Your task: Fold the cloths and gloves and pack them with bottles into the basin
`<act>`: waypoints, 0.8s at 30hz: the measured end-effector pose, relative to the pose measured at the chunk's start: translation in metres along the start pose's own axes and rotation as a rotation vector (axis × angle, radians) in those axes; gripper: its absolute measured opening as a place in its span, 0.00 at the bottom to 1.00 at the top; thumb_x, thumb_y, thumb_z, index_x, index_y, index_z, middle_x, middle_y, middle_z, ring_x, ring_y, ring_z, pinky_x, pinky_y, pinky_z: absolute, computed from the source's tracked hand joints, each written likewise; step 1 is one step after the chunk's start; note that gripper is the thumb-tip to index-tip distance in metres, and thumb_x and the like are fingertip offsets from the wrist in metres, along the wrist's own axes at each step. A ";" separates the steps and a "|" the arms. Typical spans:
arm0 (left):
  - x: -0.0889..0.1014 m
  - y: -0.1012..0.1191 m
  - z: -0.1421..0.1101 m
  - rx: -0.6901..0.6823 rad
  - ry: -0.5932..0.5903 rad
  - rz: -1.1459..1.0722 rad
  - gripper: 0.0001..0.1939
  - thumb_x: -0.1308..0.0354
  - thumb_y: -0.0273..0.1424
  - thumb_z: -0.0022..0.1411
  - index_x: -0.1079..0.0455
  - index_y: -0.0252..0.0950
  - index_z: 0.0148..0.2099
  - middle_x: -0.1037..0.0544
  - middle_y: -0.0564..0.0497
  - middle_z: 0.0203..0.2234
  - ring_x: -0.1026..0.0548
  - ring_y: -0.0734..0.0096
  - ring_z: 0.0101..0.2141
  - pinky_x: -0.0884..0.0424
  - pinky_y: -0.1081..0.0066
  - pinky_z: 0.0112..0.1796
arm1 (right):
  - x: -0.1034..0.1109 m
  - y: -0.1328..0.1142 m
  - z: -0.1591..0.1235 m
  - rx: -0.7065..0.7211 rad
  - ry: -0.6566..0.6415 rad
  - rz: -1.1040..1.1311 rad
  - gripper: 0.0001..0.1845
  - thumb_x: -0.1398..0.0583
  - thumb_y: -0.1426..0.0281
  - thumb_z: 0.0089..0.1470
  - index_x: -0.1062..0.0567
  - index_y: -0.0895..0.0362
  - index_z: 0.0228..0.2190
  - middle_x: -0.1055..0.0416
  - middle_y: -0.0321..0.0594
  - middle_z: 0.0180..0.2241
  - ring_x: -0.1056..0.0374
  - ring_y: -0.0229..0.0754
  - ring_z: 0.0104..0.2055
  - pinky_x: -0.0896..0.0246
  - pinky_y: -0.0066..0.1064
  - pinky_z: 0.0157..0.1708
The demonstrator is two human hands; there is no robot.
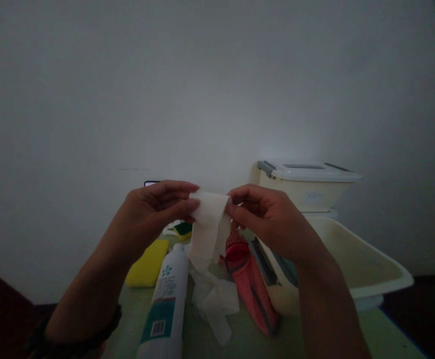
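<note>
A folded white tissue [209, 219] hangs between my hands above the table. My left hand [157, 209] pinches its upper left corner between thumb and fingers. At the upper right corner, my right hand [264, 212] grips it the same way. The lower part of the tissue drapes down loosely. Under it, more crumpled white tissue [215, 301] lies on the table. A white bottle with a green label [168, 299] lies below my left hand, and a red cloth [253, 294] is below my right hand.
A yellow sponge [148, 264] and a green-and-yellow scouring sponge [183, 230] lie on the left. An open cream bin [355, 259] stands at the right, with a lidded storage box [311, 187] behind it. A pale wall [202, 99] rises behind the table.
</note>
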State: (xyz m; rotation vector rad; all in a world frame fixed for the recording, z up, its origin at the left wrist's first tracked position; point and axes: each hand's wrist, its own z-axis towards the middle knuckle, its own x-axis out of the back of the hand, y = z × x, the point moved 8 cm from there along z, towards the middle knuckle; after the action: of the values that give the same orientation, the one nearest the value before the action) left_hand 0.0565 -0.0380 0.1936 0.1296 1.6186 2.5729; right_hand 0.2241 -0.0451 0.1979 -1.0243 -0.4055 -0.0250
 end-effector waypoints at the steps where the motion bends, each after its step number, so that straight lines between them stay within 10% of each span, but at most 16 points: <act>1: 0.001 -0.001 0.000 0.000 0.009 0.003 0.09 0.35 0.22 0.52 0.23 0.39 0.36 0.19 0.57 0.25 0.23 0.82 0.24 0.26 0.87 0.27 | 0.000 -0.001 0.000 0.007 -0.002 -0.013 0.06 0.40 0.69 0.53 0.25 0.58 0.33 0.27 0.32 0.27 0.33 0.29 0.25 0.37 0.20 0.26; 24: 0.015 0.005 -0.001 -0.033 0.144 0.279 0.07 0.32 0.32 0.49 0.21 0.40 0.34 0.18 0.54 0.27 0.22 0.73 0.28 0.25 0.77 0.31 | -0.001 -0.009 0.000 0.061 0.000 0.014 0.07 0.41 0.70 0.54 0.25 0.57 0.36 0.25 0.36 0.31 0.31 0.35 0.32 0.36 0.27 0.33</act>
State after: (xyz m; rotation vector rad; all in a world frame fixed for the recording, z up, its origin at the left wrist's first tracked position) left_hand 0.0409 -0.0392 0.1981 0.1833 1.7154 2.8760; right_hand 0.2208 -0.0498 0.2049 -0.9669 -0.3967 -0.0005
